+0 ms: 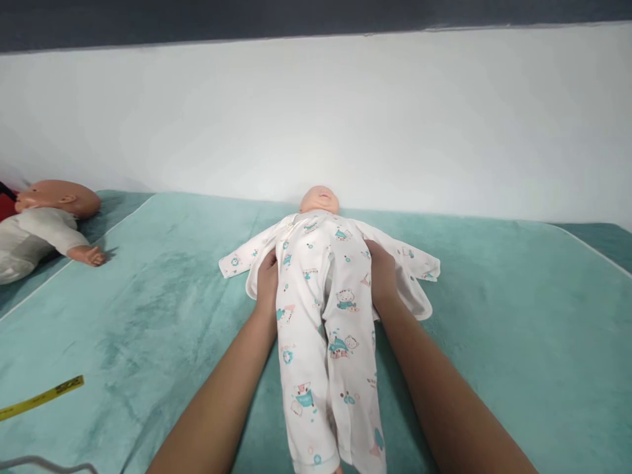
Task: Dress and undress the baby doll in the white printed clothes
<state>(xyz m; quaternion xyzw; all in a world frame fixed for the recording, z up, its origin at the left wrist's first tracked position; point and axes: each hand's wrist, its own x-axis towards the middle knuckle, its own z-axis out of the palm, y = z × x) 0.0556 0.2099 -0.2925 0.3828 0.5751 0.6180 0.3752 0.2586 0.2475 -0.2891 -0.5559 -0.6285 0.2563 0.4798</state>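
A baby doll point(319, 199) lies on its back, its head toward the wall and its legs toward me. It wears white printed trousers point(301, 329), pulled high over the torso. A matching long-sleeved top point(413, 258) spreads out on both sides. At the waist, my left hand point(268, 273) grips the trousers' left edge in the picture, its fingers partly hidden by the cloth. Across from it, my right hand point(383, 271) holds the opposite edge, with most fingertips tucked behind the fabric. One foot barely shows below a trouser cuff.
A green blanket point(503, 329) covers the surface up to a white wall point(316, 118). Another doll point(54, 217) in pale clothing lies at the far left. A yellow measuring tape strip point(44, 397) and a grey cable point(49, 464) are at the lower left.
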